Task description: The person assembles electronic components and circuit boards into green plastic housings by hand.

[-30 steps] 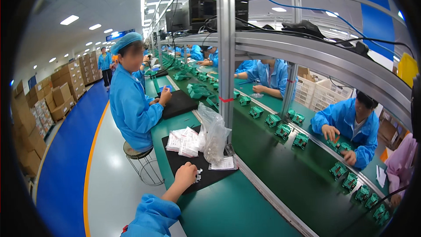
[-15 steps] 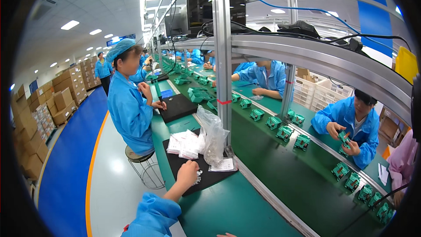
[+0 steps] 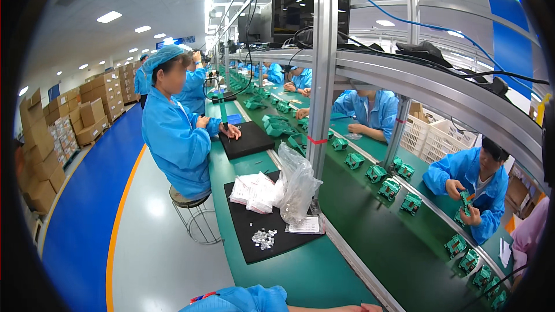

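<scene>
Room for moving is given by the grey floor (image 3: 156, 242), bounded by a blue walkway (image 3: 87, 214) and the green bench (image 3: 315, 274); the bench's left edge is partly blocked by one stool (image 3: 188, 201) and one co-worker (image 3: 176, 130). On a black mat (image 3: 245, 219), one heap of white pieces (image 3: 264, 239) is seen, too crowded to be counted. Behind it, several white packets (image 3: 254, 190) are piled beside one clear bag (image 3: 298, 190). Farther right, the way is partly barred by one metal post (image 3: 322, 81). The left hand (image 3: 370, 308) is cut off by the lower edge; whether its fingers are parted or closed cannot be told. The right hand is not made out. Five green units (image 3: 469, 260) are counted at lower right.
</scene>
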A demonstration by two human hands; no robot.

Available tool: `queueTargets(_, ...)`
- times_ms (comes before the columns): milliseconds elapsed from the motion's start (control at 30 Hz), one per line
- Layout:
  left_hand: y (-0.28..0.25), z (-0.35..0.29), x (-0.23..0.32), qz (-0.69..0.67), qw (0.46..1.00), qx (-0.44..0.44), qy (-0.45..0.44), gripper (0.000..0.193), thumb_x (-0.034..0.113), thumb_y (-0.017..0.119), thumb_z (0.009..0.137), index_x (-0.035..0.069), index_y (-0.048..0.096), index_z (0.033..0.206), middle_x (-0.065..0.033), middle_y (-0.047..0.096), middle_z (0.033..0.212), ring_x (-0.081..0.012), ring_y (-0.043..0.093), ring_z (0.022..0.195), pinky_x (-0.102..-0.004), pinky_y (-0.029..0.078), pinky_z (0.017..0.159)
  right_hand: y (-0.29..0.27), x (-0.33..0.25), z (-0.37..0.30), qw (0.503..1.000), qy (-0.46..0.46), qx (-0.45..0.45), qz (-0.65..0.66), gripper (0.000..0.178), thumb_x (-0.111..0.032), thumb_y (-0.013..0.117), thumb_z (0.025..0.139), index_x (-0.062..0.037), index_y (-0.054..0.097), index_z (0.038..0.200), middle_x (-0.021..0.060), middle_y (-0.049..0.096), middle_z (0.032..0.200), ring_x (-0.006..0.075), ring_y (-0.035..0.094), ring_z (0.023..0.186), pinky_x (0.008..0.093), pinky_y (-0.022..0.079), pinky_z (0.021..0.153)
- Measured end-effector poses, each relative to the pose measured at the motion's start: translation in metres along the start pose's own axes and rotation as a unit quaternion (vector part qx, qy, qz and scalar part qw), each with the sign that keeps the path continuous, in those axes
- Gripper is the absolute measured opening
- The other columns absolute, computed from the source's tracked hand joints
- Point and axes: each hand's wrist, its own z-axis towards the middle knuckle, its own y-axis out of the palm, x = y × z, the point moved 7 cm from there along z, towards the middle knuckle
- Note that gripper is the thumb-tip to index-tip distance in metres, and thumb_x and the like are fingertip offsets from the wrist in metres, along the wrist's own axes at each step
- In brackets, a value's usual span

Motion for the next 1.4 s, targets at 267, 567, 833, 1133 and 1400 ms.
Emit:
queueTargets(267, -0.021, 0.011, -0.020, -0.196, 0.980, 0.006, -0.013, 0.014, 0.007, 0.047, 0.076, 0.002, 0.054, 0.087, -0.0081, 0.058, 0.078, -0.0192, 0.056, 0.077, -0.0300, 0.045, 0.071, 0.011, 0.012, 0.009, 0.992, 0.047, -0.105, 0.044, 0.031, -0.023, 0.035, 0.089, -0.0023, 0.056, 0.098, 0.0169, 0.056, 0.095, 0.0327, 0.052, 0.089, 0.0361, 0.039, 0.080)
queueTargets(567, -0.037, 0.003, -0.043, -0.316, 0.939, 0.131, -0.034, 0.015, 0.013, 0.040, 0.075, 0.004, 0.052, 0.076, -0.0100, 0.058, 0.073, -0.0228, 0.056, 0.069, -0.0313, 0.046, 0.068, 0.019, -0.006, 0.003, 0.991, -0.049, -0.114, -0.049, 0.033, -0.023, 0.035, 0.089, -0.0012, 0.050, 0.110, 0.0170, 0.051, 0.109, 0.0363, 0.046, 0.102, 0.0414, 0.034, 0.086)
queueTargets(833, -0.034, 0.007, -0.043, -0.240, 0.952, 0.180, -0.051, 0.018, 0.018, 0.040, 0.082, 0.006, 0.053, 0.084, -0.0083, 0.059, 0.080, -0.0216, 0.056, 0.073, -0.0294, 0.047, 0.067, 0.023, -0.021, 0.002, 0.983, -0.118, -0.125, -0.060, 0.035, -0.020, 0.035, 0.088, 0.0024, 0.046, 0.113, 0.0169, 0.049, 0.113, 0.0368, 0.044, 0.106, 0.0446, 0.032, 0.087)
queueTargets(1133, -0.016, 0.008, -0.017, -0.159, 0.986, 0.050, -0.031, 0.020, -0.002, 0.052, 0.074, -0.003, 0.050, 0.094, -0.0102, 0.055, 0.087, -0.0201, 0.053, 0.084, -0.0298, 0.044, 0.073, 0.006, 0.007, 0.006, 0.981, 0.005, -0.088, -0.174, 0.039, -0.024, 0.033, 0.088, -0.0054, 0.042, 0.122, 0.0202, 0.043, 0.119, 0.0394, 0.038, 0.109, 0.0476, 0.027, 0.090)
queueTargets(1400, -0.034, 0.019, -0.014, 0.144, 0.971, -0.093, 0.165, 0.020, -0.004, 0.048, 0.079, -0.005, 0.048, 0.099, -0.0091, 0.053, 0.086, -0.0143, 0.051, 0.084, -0.0258, 0.043, 0.071, 0.013, 0.018, 0.011, 0.964, 0.011, -0.157, -0.213, 0.039, -0.026, 0.032, 0.089, -0.0113, 0.041, 0.125, 0.0237, 0.037, 0.124, 0.0414, 0.037, 0.110, 0.0457, 0.028, 0.091)
